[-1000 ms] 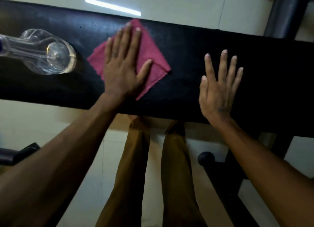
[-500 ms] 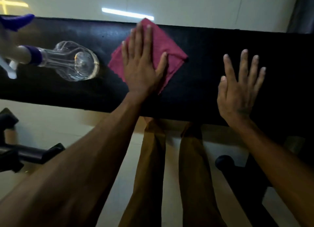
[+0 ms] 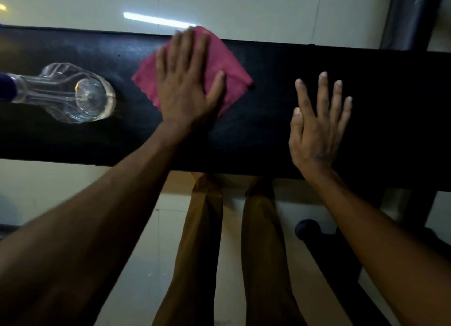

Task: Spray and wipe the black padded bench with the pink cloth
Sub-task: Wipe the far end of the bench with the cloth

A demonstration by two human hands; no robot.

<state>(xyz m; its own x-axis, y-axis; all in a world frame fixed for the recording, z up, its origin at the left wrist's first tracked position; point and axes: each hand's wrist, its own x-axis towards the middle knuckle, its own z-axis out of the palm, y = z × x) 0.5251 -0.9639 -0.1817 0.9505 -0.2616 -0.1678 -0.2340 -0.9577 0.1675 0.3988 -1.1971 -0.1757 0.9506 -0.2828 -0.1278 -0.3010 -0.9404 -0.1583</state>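
Observation:
The black padded bench (image 3: pixel 268 135) runs across the view from left to right. A pink cloth (image 3: pixel 230 65) lies on it near the far edge, one corner reaching just past that edge. My left hand (image 3: pixel 185 81) presses flat on the cloth, fingers pointing away from me and blurred at the tips. My right hand (image 3: pixel 314 128) rests flat on the bare padding to the right, fingers spread, holding nothing. A clear spray bottle (image 3: pixel 73 93) with a blue collar lies on its side on the bench, left of the cloth.
Pale tiled floor shows beyond and below the bench. My legs in tan trousers (image 3: pixel 205 252) stand against the near edge. A dark metal frame post (image 3: pixel 410 15) rises at the top right, and a black bar with a round end (image 3: pixel 307 229) sits low right.
My left hand has pushed the cloth slightly toward the far edge, its corner now past it. The right hand stays flat in place. The view has swung a little sideways.

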